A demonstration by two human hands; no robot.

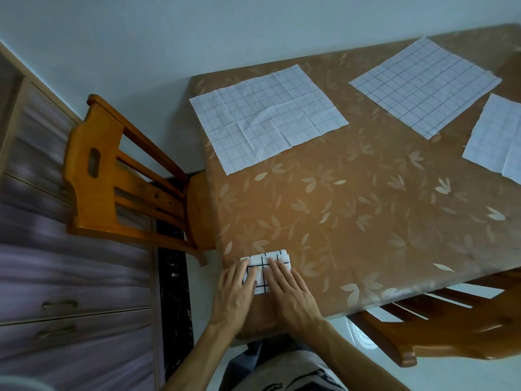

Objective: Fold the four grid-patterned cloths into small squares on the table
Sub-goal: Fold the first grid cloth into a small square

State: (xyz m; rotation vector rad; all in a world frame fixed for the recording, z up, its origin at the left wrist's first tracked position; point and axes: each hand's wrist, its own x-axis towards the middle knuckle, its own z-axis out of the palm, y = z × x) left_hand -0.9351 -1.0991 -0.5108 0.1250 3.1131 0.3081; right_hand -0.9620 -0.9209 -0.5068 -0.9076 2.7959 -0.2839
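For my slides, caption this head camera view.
Left hand and right hand press a folded grid cloth on the table; three unfolded cloths lie beyond.

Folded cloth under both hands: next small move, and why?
Probably lift both hands and reach for the left flat cloth. The left hand and right hand press flat on the folded cloth, already a small packet; the middle cloth and the right cloth also lie unfolded.
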